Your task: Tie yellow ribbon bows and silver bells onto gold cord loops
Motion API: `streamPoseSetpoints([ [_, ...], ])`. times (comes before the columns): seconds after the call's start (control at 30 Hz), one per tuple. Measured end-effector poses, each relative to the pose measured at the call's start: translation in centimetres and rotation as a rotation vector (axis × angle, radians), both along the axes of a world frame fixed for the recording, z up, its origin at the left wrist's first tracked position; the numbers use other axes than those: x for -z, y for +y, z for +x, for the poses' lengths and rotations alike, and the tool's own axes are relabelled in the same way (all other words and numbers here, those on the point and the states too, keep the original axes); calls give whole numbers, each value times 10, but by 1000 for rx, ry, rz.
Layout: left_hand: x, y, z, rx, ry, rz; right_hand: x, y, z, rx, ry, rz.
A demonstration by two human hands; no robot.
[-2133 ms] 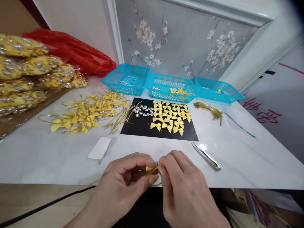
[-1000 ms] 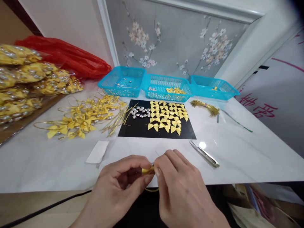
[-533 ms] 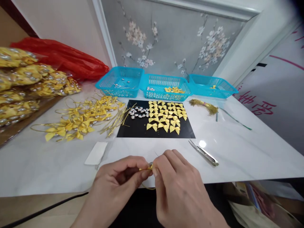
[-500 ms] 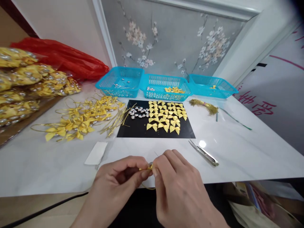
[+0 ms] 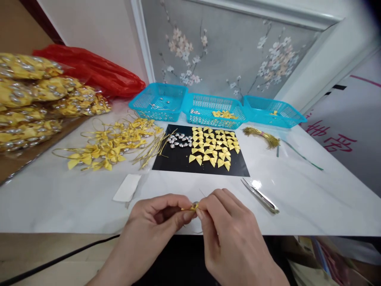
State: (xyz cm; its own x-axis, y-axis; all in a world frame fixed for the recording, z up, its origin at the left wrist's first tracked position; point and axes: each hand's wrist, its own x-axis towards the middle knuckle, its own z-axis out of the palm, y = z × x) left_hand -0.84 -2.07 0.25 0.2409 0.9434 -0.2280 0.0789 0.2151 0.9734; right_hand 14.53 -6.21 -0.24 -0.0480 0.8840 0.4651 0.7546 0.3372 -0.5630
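Ribbon, yellow and small, runs side to side between the left hand, which pinches its left end, and the right hand, just as near, which pinches its right end, near the table's front edge

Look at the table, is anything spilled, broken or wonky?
Nothing looks spilled or broken. One slightly untidy thing: loose golden cords poke over the black mat's left edge, while the yellow bows on it sit in fairly neat rows.
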Motion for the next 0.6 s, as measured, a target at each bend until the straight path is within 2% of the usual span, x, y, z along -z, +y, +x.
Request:
streamPoseSetpoints([
  [0.17, 1, -1, -3, -13, -5, 3, -5, 1, 4, -38, 11, -28],
  [0.3, 0, -1, -3, -48, -13, -24, -20, 1, 22, -122, 142, -110],
  [0.43, -5, -1, 1, -97, 1, -6, -38, 1, 33, -95, 266, -18],
  [0.53, -12, 0, 4, -102, 45, 79, -46, 0, 26, -179, 413, 22],
  [0.6, -16, 1, 6, -119, 74, 149, -45, -2, 15, -264, 504, 20],
])
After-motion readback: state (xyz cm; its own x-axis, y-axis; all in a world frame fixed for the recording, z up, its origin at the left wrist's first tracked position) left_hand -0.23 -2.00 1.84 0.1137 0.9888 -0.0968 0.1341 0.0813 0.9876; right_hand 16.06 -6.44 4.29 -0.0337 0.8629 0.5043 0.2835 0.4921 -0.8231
